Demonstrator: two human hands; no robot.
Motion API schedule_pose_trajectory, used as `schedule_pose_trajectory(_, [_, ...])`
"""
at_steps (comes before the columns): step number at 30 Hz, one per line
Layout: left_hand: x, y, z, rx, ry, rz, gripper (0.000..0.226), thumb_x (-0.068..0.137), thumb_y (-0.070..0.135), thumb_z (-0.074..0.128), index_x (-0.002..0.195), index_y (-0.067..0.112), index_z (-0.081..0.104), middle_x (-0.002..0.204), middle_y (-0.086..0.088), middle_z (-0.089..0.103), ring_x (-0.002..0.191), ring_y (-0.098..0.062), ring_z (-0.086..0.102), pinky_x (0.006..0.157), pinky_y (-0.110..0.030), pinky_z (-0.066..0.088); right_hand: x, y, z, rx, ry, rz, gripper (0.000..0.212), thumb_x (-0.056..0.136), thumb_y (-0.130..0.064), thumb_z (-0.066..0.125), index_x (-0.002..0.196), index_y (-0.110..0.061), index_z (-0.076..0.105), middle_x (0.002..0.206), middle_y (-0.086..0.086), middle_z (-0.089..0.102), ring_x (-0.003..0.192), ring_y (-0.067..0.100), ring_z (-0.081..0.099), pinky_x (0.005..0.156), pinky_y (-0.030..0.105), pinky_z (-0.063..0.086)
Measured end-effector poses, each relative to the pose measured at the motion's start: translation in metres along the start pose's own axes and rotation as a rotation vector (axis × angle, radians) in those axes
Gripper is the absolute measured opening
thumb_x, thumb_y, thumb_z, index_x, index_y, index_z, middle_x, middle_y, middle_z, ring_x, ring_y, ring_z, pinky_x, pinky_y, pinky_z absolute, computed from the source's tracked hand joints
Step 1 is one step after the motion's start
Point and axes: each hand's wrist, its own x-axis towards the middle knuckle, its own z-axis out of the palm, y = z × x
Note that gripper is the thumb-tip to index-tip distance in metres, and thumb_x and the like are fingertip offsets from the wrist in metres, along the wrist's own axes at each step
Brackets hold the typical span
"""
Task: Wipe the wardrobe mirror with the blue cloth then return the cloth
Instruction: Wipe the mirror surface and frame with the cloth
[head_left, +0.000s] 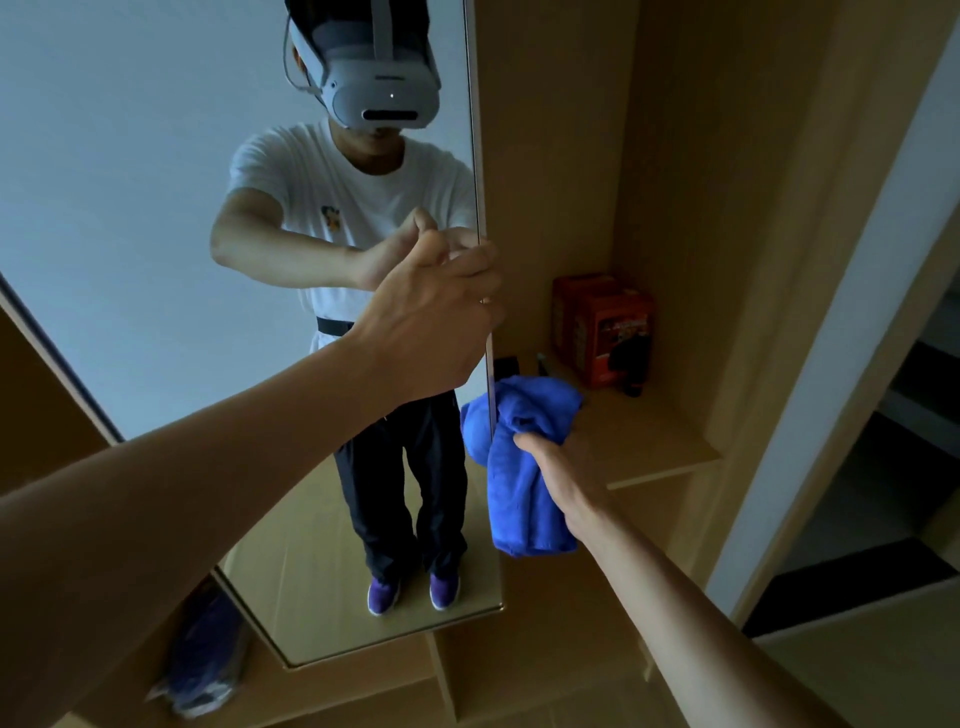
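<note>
By the wardrobe mirror (156, 208) edge, left hand (436, 322) grips that edge, right hand (563, 467) clutches blue cloth (524, 504); swinging it shut could pinch fingers or cloth.

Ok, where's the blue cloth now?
Head view, centre-right: the blue cloth is gripped in the right hand at the right edge of the mirror, in front of the shelf holding the red box.

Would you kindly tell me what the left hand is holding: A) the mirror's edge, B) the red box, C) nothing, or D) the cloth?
A: the left hand curls its fingers round the edge of the mirror, while the right hand grips the cloth.
</note>
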Motion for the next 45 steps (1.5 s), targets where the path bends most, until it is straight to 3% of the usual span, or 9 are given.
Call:
schedule_pose_trajectory(2, [0.000, 0.006, -0.004, 0.093, -0.037, -0.003, 0.023, 0.088, 0.010, 0.058, 0.105, 0.006, 0.075, 0.122, -0.015, 0.065, 0.121, -0.041, 0.054, 0.104, -0.060, 0.035, 0.001, -0.002, 0.000, -0.017, -0.017, 0.032, 0.020, 0.090, -0.025, 0.070, 0.085, -0.039, 0.057, 0.090, -0.013, 0.066, 0.080, -0.003, 0.066, 0.070, 0.017, 0.052])
schedule_pose_trajectory(5, [0.004, 0.005, 0.000, 0.192, -0.064, -0.019, 0.033, 0.095, 0.021, 0.049, 0.120, 0.016, 0.070, 0.139, -0.008, 0.056, 0.133, -0.031, 0.045, 0.113, -0.052, 0.029, 0.003, -0.016, 0.002, -0.051, -0.027, 0.036, 0.008, 0.086, -0.033, 0.066, 0.086, -0.037, 0.058, 0.092, -0.009, 0.067, 0.099, 0.022, 0.069, 0.087, 0.039, 0.056])
schedule_pose_trajectory(9, [0.003, 0.007, 0.000, 0.238, -0.087, -0.029, 0.039, 0.097, 0.025, 0.041, 0.126, 0.022, 0.065, 0.143, -0.003, 0.052, 0.136, -0.026, 0.040, 0.115, -0.049, 0.027, 0.008, -0.048, 0.006, 0.042, 0.146, 0.065, 0.017, 0.077, -0.042, 0.069, 0.077, -0.027, 0.061, 0.065, -0.012, 0.066, 0.060, -0.001, 0.064, 0.053, 0.016, 0.044])
schedule_pose_trajectory(16, [0.025, -0.008, -0.019, 0.362, -0.070, -0.008, 0.038, 0.094, 0.031, 0.035, 0.118, 0.022, 0.063, 0.127, 0.004, 0.054, 0.135, -0.020, 0.039, 0.109, -0.050, 0.024, 0.017, -0.098, 0.001, 0.076, 0.137, -0.028, 0.035, 0.076, -0.037, 0.069, 0.091, -0.006, 0.065, 0.074, 0.007, 0.070, 0.048, -0.001, 0.060, 0.055, 0.025, 0.046])
schedule_pose_trajectory(25, [0.032, -0.018, -0.037, 0.372, -0.054, -0.046, 0.035, 0.092, 0.031, 0.039, 0.112, 0.028, 0.068, 0.128, 0.005, 0.056, 0.123, -0.020, 0.045, 0.105, -0.044, 0.031, 0.011, -0.052, 0.000, 0.010, 0.057, 0.089, 0.017, 0.085, -0.038, 0.070, 0.082, -0.023, 0.062, 0.076, -0.005, 0.066, 0.067, 0.004, 0.063, 0.057, 0.022, 0.045])
schedule_pose_trajectory(28, [0.033, -0.017, -0.042, 0.399, -0.040, -0.042, 0.037, 0.095, 0.030, 0.036, 0.116, 0.027, 0.066, 0.133, 0.004, 0.054, 0.126, -0.020, 0.043, 0.107, -0.043, 0.029, 0.010, -0.052, -0.003, 0.019, -0.012, -0.019, 0.012, 0.082, -0.034, 0.067, 0.088, -0.035, 0.058, 0.092, -0.010, 0.067, 0.083, 0.009, 0.065, 0.074, 0.027, 0.053])
schedule_pose_trajectory(34, [0.042, -0.032, -0.059, 0.480, -0.063, 0.052, 0.037, 0.101, 0.036, 0.025, 0.122, 0.029, 0.054, 0.135, 0.010, 0.046, 0.146, -0.011, 0.025, 0.098, -0.037, 0.011, 0.020, -0.093, 0.000, -0.004, 0.116, -0.007, 0.019, 0.081, -0.034, 0.070, 0.076, -0.016, 0.065, 0.064, -0.006, 0.062, 0.051, 0.003, 0.060, 0.050, 0.021, 0.045])
schedule_pose_trajectory(40, [0.045, -0.027, -0.066, 0.488, -0.012, -0.001, 0.036, 0.096, 0.027, 0.032, 0.118, 0.025, 0.060, 0.128, 0.009, 0.052, 0.138, -0.014, 0.035, 0.104, -0.047, 0.030, 0.019, -0.156, -0.003, 0.079, 0.127, -0.133, 0.021, 0.075, -0.031, 0.068, 0.083, -0.012, 0.069, 0.080, 0.010, 0.073, 0.075, 0.024, 0.071, 0.070, 0.040, 0.055])
schedule_pose_trajectory(45, [0.059, -0.039, -0.075, 0.474, 0.083, -0.017, 0.033, 0.096, 0.027, 0.032, 0.108, 0.027, 0.063, 0.123, 0.010, 0.054, 0.136, -0.012, 0.038, 0.099, -0.043, 0.031, 0.019, -0.170, -0.008, 0.051, 0.084, -0.190, 0.033, 0.072, -0.035, 0.064, 0.081, -0.003, 0.063, 0.070, 0.009, 0.064, 0.070, 0.025, 0.068, 0.063, 0.039, 0.051])
